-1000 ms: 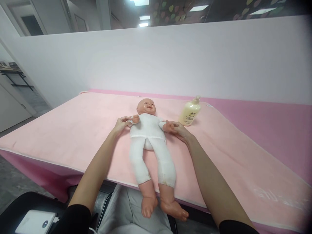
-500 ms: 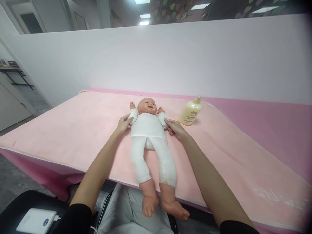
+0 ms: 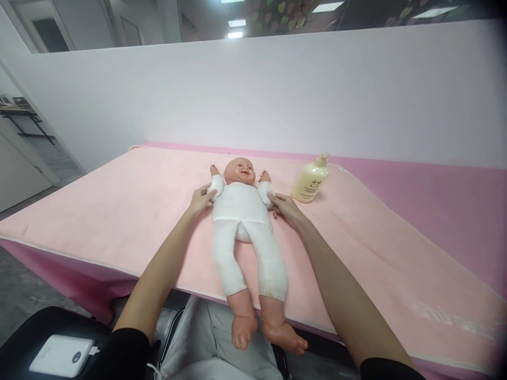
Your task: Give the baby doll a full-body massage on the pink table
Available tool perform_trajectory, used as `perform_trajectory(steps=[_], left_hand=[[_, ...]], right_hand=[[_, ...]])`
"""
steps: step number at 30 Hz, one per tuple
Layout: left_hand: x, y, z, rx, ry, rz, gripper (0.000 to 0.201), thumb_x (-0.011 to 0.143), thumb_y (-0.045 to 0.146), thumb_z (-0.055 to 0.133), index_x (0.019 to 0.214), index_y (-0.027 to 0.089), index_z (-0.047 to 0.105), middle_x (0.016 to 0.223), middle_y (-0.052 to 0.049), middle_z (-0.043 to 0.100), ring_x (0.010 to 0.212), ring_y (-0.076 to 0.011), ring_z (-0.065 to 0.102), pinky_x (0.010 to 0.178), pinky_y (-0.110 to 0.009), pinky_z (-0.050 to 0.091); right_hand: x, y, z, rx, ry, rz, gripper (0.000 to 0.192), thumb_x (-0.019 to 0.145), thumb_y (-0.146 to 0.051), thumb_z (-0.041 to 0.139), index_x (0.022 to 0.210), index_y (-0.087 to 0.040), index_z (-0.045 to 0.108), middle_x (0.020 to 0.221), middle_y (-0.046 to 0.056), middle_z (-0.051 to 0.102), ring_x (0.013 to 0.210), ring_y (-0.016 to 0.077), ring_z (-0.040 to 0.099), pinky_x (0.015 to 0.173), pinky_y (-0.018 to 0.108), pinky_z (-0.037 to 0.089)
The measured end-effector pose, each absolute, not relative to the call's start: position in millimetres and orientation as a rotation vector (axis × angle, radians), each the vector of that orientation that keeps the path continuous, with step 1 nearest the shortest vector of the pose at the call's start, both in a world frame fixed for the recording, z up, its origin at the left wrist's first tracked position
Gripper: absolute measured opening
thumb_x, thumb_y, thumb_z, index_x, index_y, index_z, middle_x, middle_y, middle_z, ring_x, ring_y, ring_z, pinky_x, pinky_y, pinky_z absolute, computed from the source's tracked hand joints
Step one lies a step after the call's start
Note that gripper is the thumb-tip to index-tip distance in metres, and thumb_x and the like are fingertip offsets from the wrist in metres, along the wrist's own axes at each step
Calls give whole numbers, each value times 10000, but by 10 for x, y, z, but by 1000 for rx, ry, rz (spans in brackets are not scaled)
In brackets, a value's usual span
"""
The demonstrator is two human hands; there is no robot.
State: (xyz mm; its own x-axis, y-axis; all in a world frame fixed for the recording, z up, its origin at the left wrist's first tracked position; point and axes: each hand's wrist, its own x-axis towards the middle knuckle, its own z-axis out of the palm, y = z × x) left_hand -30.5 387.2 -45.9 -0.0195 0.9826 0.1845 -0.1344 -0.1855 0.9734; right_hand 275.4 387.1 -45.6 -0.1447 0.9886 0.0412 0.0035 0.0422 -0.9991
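Note:
A baby doll (image 3: 241, 203) with a white cloth body lies on its back on the pink towel (image 3: 130, 211), its feet hanging over the near edge. My left hand (image 3: 202, 199) is closed around the doll's bent arm on the left side. On the other side, my right hand (image 3: 287, 207) pinches the doll's other arm near the elbow, thumb on top. Both doll hands point up beside its head. Just beyond my right hand stands a pale yellow pump bottle (image 3: 310, 180), leaning slightly in view.
A white wall (image 3: 257, 95) rises behind the table, with glass above it. A pink cloth (image 3: 428, 206) shows under the towel at the right. At lower left, a white power bank (image 3: 62, 355) with a cable rests on a black chair (image 3: 47, 324).
The doll's forearm on the right has swung slightly more upright and outward, with my right hand still on that arm. My left hand stays nearly in place.

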Motion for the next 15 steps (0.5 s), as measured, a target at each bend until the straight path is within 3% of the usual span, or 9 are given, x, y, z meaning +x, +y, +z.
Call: perform_trajectory(steps=[3,6,8,11,13,15], left_hand=[[-375,3808,-386,1250,940,1344,548,558,174,780,1091,167,655,917,-65,699,764,-178,630,707,-293,478],[-376,3752,-331,1239,932,1349,205,479,96,708,658,145,620,878,-67,697,744,-167,612,653,-259,449],[-343,3720,-308,1205,930,1374,197,462,121,681,470,142,485,907,-86,697,776,-173,610,649,-252,437],[-296,3689,-290,1177,907,1387,214,466,162,702,477,142,489,849,-75,686,719,-154,599,635,-257,432],[-288,3690,-287,1208,926,1376,187,484,167,722,585,142,566,758,-37,658,643,-135,578,612,-260,430],[-294,3710,-292,1241,959,1376,228,511,166,729,704,147,609,722,-9,639,625,-130,573,620,-259,437]], right_hand=[[2847,3822,-432,-1051,-1386,1393,375,628,-449,802,832,-157,687,642,-2,596,434,53,426,406,213,433],[2891,3789,-406,-1047,-1375,1409,290,543,-281,828,785,-164,720,767,44,672,563,98,546,489,226,468],[2897,3775,-394,-1001,-1368,1392,208,488,-198,815,668,-174,714,918,67,696,760,157,625,619,253,520],[2898,3767,-390,-935,-1378,1378,172,452,-153,792,598,-180,704,1085,68,678,962,202,628,765,274,533],[2900,3776,-400,-947,-1354,1388,246,471,-180,800,709,-184,739,1020,68,694,863,163,636,706,250,528],[2897,3800,-421,-967,-1322,1403,316,517,-246,823,814,-175,742,831,47,698,671,112,606,592,225,507]])
